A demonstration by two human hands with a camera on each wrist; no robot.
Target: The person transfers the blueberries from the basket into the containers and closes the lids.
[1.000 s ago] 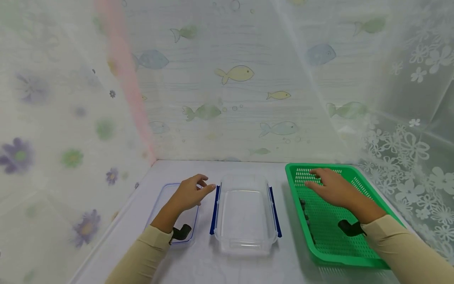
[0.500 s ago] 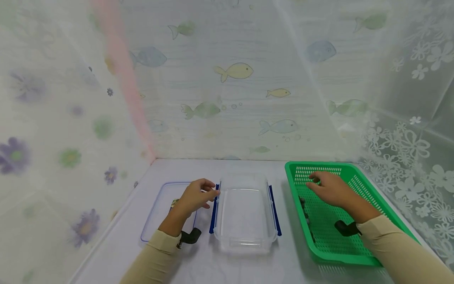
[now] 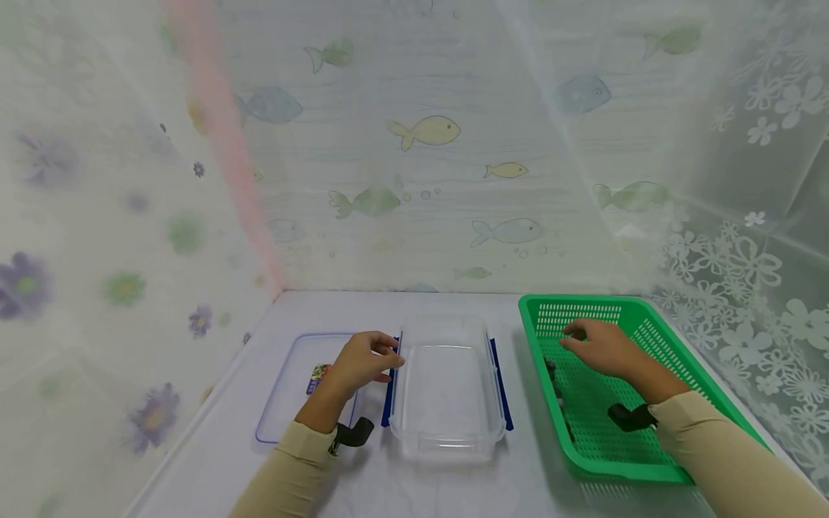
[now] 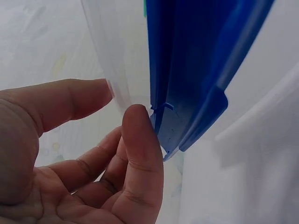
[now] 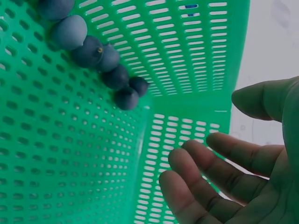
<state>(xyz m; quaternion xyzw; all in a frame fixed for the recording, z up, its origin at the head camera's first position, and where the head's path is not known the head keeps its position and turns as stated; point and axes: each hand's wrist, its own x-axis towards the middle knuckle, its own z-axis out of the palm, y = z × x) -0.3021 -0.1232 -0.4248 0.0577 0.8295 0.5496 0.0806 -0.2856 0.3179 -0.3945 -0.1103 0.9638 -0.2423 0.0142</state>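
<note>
A clear plastic food box (image 3: 447, 392) with dark blue side latches (image 3: 501, 388) stands in the middle of the white table. My left hand (image 3: 365, 363) is at its left rim, fingers loosely bent. In the left wrist view, the thumb is by the clear wall and the index fingertip (image 4: 136, 116) is right beside the blue latch (image 4: 187, 70). My right hand (image 3: 599, 347) hovers over the green basket (image 3: 637, 471), fingers relaxed and nothing in them. Several round dark-blue berries (image 5: 88, 51) lie in a row along the basket's side.
Left of the box lies a clear lid (image 3: 281, 403) with a blue edge and a colourful label (image 3: 317, 378), partly behind my left hand. A fish-patterned curtain (image 3: 421, 173) rises behind the table, with flowered sheets at both sides.
My left hand has moved right from above the lid to the box's left rim, uncovering the label. My right hand has sunk slightly over the basket.
</note>
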